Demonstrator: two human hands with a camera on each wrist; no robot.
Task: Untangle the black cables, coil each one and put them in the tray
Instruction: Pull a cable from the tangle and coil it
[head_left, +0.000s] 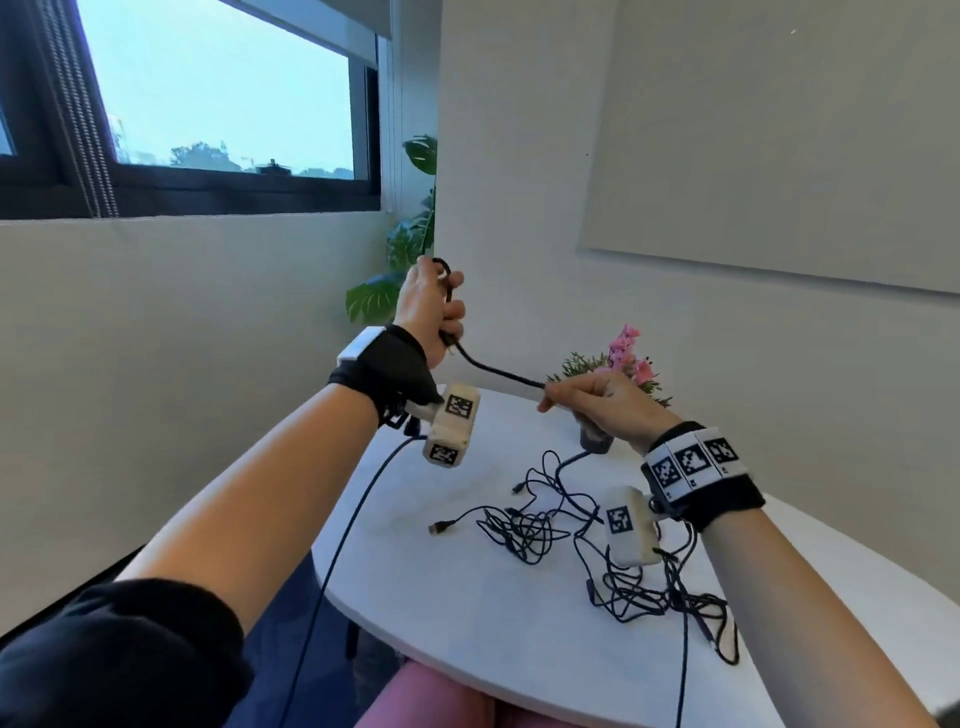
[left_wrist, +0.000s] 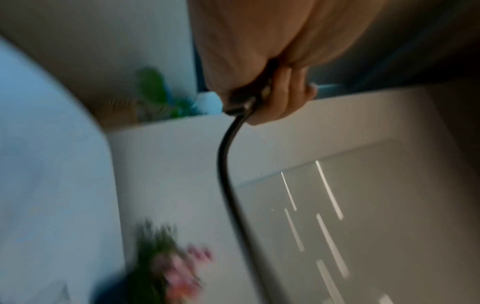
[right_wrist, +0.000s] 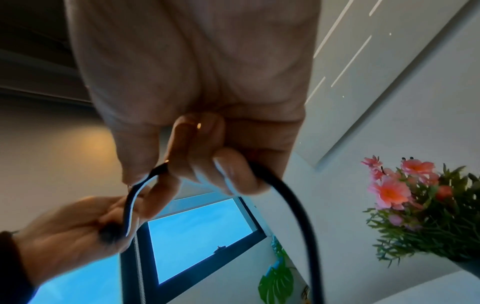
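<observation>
A thick black cable (head_left: 493, 370) stretches in the air between both hands. My left hand (head_left: 434, 312) is raised above the table's far left and grips one end, with a small loop (head_left: 445, 270) sticking out above the fist. My right hand (head_left: 587, 397) pinches the same cable (right_wrist: 298, 205) further along, near the flowers. In the left wrist view the cable (left_wrist: 226, 164) hangs down from the curled fingers (left_wrist: 285, 96). A tangle of thin black cables (head_left: 550, 525) lies on the white table (head_left: 467, 597), with a second clump (head_left: 654, 592) to its right. No tray is in view.
A dark pot with pink flowers (head_left: 623, 358) stands at the table's far edge, just behind my right hand. A leafy green plant (head_left: 410, 244) fills the corner beside the window (head_left: 218, 93). A USB plug (head_left: 441, 527) lies loose left of the tangle.
</observation>
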